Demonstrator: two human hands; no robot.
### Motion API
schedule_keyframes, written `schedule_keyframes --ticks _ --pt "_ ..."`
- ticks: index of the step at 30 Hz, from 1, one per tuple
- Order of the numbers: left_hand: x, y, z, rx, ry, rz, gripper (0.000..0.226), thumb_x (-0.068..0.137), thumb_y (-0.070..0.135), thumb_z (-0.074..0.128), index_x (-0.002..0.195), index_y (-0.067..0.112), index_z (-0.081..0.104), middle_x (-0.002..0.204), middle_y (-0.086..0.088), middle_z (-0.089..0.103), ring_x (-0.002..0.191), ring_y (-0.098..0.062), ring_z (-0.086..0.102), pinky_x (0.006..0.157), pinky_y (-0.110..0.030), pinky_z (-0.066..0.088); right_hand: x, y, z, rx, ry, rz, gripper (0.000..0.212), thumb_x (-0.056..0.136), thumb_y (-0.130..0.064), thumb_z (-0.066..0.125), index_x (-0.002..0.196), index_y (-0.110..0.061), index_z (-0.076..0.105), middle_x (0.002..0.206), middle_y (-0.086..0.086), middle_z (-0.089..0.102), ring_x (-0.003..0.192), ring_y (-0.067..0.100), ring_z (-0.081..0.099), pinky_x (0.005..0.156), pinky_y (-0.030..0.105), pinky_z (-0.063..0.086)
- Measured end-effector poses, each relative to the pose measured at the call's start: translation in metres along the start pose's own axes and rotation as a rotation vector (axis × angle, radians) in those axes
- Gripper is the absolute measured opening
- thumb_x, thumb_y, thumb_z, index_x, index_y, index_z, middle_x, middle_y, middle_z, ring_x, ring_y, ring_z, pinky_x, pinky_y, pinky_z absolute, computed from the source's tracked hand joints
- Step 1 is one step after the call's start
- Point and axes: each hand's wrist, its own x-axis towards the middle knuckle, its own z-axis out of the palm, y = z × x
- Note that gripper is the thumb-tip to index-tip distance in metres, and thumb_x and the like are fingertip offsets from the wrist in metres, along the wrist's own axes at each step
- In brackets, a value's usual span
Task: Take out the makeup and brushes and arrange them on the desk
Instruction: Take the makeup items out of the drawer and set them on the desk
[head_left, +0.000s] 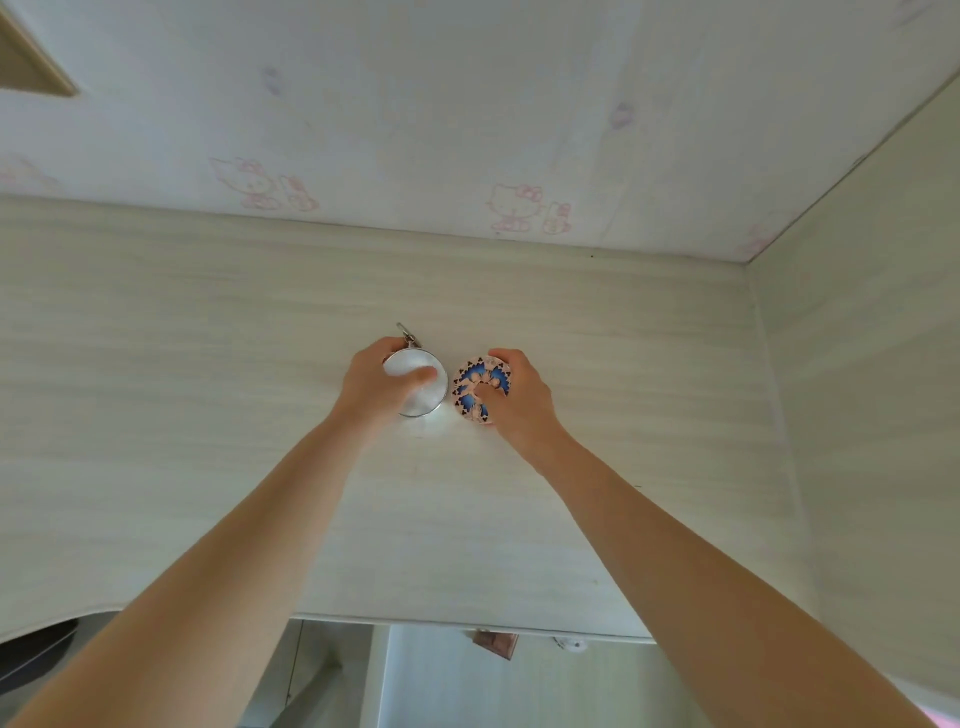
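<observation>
Left hand (375, 382): fingers curled round one round silver-rimmed case (418, 384), thumb laid across its pale, mirror-like face; a small metal clasp (405, 332) sticks out at its far edge. Right hand (522, 397): grips one round patterned compact (480, 389) (blue and pink print), thumb hooked over its top. Both items sit side by side, nearly touching, at the middle of the pale wood-grain desk (208, 364). Step, as judged: setting down and aligning the pair. Next move likely calls for letting go and fetching more items; none visible. Count: two round items, no brushes. Cartoon-print wallpaper (514, 208) behind.
</observation>
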Motion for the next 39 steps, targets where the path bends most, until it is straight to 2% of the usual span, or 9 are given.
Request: schedule_keyframes --ticks 3,6,8,11,15,19,22,27,39 --pt "0.001 -0.005 0.002 0.127 -0.004 0.004 0.045 0.078 0.028 0.074 0.12 0.025 0.058 0.115 0.001 0.058 0.108 -0.021 0.053 0.071 -0.024 0.041 0.003 0.001 -0.002 -0.059 0.001 0.012 0.046 0.088 -0.014 0.061 0.129 -0.018 0.041 0.111 0.002 0.053 0.103 0.022 0.057 0.083 0.034 0.051" --pt "0.0 -0.006 0.004 0.294 0.033 0.054 0.051 0.079 0.033 0.072 0.127 0.024 0.055 0.121 -0.003 0.051 0.121 -0.024 0.038 0.085 -0.023 0.029 0.007 0.003 -0.007 -0.264 0.01 -0.037 0.042 0.087 -0.02 0.064 0.125 -0.015 0.049 0.12 0.006 0.046 0.103 0.021 0.052 0.083 0.028 0.043" --pt "0.0 -0.006 0.003 0.363 0.042 0.073 0.051 0.078 0.034 0.073 0.126 0.025 0.058 0.122 -0.005 0.048 0.121 -0.025 0.034 0.087 -0.02 0.023 0.01 0.004 -0.01 -0.379 -0.003 -0.053 0.044 0.087 -0.027 0.064 0.128 -0.014 0.052 0.126 0.009 0.042 0.111 0.026 0.045 0.087 0.026 0.037" --pt "0.001 -0.006 0.001 0.384 0.036 0.068 0.051 0.077 0.035 0.074 0.125 0.023 0.061 0.121 -0.007 0.048 0.121 -0.027 0.036 0.089 -0.022 0.027 0.011 0.004 -0.012 -0.448 -0.029 -0.07 0.047 0.09 -0.03 0.062 0.132 -0.016 0.05 0.128 0.009 0.042 0.117 0.028 0.038 0.086 0.024 0.029" --pt "-0.008 -0.009 0.005 0.321 0.126 0.103 0.052 0.078 0.033 0.074 0.125 0.019 0.059 0.122 -0.003 0.047 0.117 -0.024 0.039 0.086 -0.024 0.032 0.001 0.004 -0.01 -0.494 0.027 -0.149 0.047 0.093 -0.028 0.056 0.137 -0.018 0.043 0.131 0.005 0.039 0.12 0.026 0.035 0.097 0.031 0.04" --pt "-0.034 -0.023 0.015 0.436 0.222 0.372 0.051 0.081 0.039 0.067 0.126 0.019 0.056 0.13 -0.005 0.046 0.118 -0.027 0.037 0.091 -0.027 0.033 -0.021 0.015 0.001 -0.659 0.11 -0.338 0.05 0.095 -0.034 0.051 0.141 -0.018 0.038 0.142 0.004 0.035 0.127 0.028 0.032 0.099 0.037 0.041" --pt "-0.046 -0.039 0.021 0.522 0.191 0.526 0.055 0.084 0.029 0.07 0.133 0.013 0.05 0.142 -0.007 0.041 0.13 -0.03 0.034 0.1 -0.035 0.038 -0.03 0.027 0.007 -0.769 0.101 -0.418 0.06 0.094 -0.037 0.053 0.146 -0.017 0.031 0.149 0.008 0.028 0.133 0.029 0.029 0.104 0.038 0.039" --pt "-0.04 -0.044 0.021 0.528 0.174 0.529 0.053 0.088 0.018 0.066 0.137 0.013 0.047 0.148 -0.006 0.037 0.137 -0.029 0.03 0.098 -0.035 0.04 -0.024 0.027 0.007 -0.797 0.073 -0.43 0.058 0.097 -0.026 0.051 0.148 -0.01 0.028 0.153 0.014 0.023 0.136 0.031 0.029 0.106 0.039 0.039" --pt "-0.027 -0.037 0.023 0.543 0.181 0.505 0.054 0.086 0.022 0.068 0.136 0.014 0.048 0.147 -0.007 0.038 0.137 -0.029 0.031 0.102 -0.041 0.042 -0.011 0.024 -0.001 -0.782 0.01 -0.438 0.065 0.096 -0.02 0.05 0.151 -0.012 0.016 0.159 0.007 0.005 0.146 0.029 0.007 0.113 0.038 0.032"
